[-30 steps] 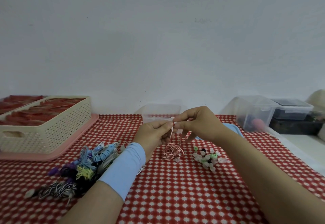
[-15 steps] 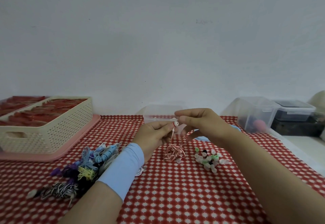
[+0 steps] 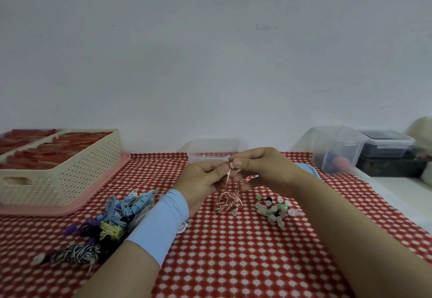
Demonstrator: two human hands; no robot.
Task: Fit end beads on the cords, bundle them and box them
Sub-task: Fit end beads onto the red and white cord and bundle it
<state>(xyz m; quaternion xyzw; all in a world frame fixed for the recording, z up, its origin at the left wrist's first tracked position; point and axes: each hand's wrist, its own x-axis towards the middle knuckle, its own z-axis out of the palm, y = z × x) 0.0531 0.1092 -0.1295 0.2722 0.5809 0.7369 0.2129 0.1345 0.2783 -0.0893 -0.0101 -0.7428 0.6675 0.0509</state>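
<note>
Hardly anything has shifted since half a second ago: the left hand (image 3: 201, 178) still pinches the white tip of the pink-and-white twisted cord (image 3: 228, 200), and the right hand (image 3: 261, 169) pinches a small translucent bead (image 3: 231, 165) against it, above the table (image 3: 233, 251). Being smooth and tiny, the bead could slip free and roll into the loose bead pile (image 3: 273, 208); the limp coil may snag.

Soft, even, rather flat light fills the scene with only faint shadows and no glare, while wide-angle distortion bends the edges (the far corners look slightly soft).
</note>
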